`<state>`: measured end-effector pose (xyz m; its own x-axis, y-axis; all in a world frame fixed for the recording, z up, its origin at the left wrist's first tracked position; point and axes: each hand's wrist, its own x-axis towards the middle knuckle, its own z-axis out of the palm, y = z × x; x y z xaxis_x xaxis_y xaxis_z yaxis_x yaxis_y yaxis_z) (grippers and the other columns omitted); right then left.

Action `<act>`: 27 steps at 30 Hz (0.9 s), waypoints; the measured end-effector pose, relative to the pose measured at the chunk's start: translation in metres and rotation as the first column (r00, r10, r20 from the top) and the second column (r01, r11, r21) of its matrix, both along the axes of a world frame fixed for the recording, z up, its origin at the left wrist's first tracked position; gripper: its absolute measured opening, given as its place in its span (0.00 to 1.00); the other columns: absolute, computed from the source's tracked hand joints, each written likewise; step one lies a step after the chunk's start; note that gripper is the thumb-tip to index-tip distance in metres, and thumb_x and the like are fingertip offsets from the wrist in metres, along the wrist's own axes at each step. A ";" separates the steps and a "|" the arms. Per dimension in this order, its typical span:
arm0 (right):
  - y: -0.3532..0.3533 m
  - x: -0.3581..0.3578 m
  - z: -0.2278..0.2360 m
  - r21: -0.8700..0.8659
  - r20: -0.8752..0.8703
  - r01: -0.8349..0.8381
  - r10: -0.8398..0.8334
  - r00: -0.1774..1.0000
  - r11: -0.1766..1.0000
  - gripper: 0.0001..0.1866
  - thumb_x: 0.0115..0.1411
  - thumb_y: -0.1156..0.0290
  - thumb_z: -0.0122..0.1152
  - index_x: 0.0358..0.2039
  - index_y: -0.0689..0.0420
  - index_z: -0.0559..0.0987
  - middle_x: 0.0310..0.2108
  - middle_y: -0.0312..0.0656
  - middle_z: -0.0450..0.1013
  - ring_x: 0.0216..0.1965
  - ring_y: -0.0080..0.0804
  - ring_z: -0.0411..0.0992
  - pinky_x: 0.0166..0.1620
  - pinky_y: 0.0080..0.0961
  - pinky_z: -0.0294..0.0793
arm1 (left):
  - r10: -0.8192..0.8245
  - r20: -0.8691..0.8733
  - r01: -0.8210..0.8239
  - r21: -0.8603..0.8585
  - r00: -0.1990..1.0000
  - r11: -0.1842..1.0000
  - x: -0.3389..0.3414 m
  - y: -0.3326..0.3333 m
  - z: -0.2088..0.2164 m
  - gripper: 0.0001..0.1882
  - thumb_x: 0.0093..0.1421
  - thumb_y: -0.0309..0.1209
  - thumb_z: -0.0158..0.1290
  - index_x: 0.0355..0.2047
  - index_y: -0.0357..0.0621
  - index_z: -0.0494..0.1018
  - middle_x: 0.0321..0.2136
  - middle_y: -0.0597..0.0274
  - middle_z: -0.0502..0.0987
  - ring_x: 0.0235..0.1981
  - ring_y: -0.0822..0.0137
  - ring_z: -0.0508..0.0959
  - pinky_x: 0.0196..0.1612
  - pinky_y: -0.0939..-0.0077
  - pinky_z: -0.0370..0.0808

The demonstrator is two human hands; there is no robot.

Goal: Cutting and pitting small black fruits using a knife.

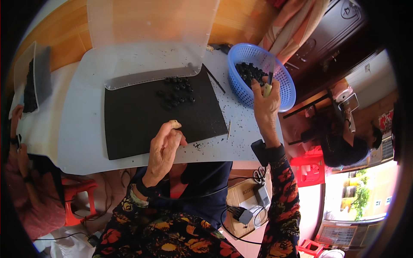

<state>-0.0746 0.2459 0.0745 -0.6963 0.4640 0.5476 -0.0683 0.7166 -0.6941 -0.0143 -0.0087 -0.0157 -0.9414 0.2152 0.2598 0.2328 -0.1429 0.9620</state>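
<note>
My right hand (267,107) is over the near rim of a blue plastic basket (285,95), closed round a small knife (267,89) with a pale green handle. The knife's blade points away from me. Inside the basket lie many small round black pieces (249,73). My left hand (164,150) hovers above the near edge of a black mat (129,124), its fingers curled in. A tan cover (175,124) wraps one fingertip, and whatever those fingers hold, if anything, is hidden. More round black pieces (176,92) lie loose on the mat's far half.
A clear plastic tray (150,43) stands on the far part of the pale table (81,129). Dark crumbs and a thin stick (229,130) lie right of the mat. At far left, another person's hands (20,150) are near a bin (36,77) of black material. A second person (348,146) sits at far right.
</note>
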 end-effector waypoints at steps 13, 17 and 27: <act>-0.120 -0.025 -0.041 0.261 0.398 -0.835 0.734 0.550 0.485 0.12 0.47 0.80 0.61 0.35 0.59 0.77 0.33 0.45 0.74 0.32 0.47 0.74 0.36 0.33 0.74 | -0.006 -0.035 0.009 0.079 0.999 0.997 0.005 -0.002 -0.005 0.09 0.64 0.23 0.44 0.44 0.34 0.67 0.22 0.63 0.71 0.24 0.77 0.71 0.28 0.83 0.68; -0.122 -0.028 -0.054 0.269 0.390 -0.811 0.711 0.585 0.520 0.12 0.46 0.80 0.61 0.34 0.59 0.76 0.33 0.45 0.74 0.31 0.49 0.74 0.35 0.34 0.74 | -0.017 -0.051 0.021 0.077 0.999 0.997 0.005 -0.004 -0.005 0.09 0.64 0.23 0.43 0.43 0.34 0.67 0.22 0.63 0.71 0.24 0.77 0.71 0.28 0.82 0.69; -0.092 0.021 -0.013 -0.365 0.465 -0.607 0.703 0.538 0.706 0.07 0.52 0.78 0.63 0.34 0.61 0.79 0.26 0.34 0.75 0.30 0.18 0.73 0.33 0.19 0.72 | -0.062 0.056 0.056 0.104 0.997 0.993 -0.001 -0.003 -0.003 0.09 0.66 0.29 0.46 0.41 0.37 0.69 0.24 0.65 0.73 0.25 0.78 0.70 0.30 0.84 0.67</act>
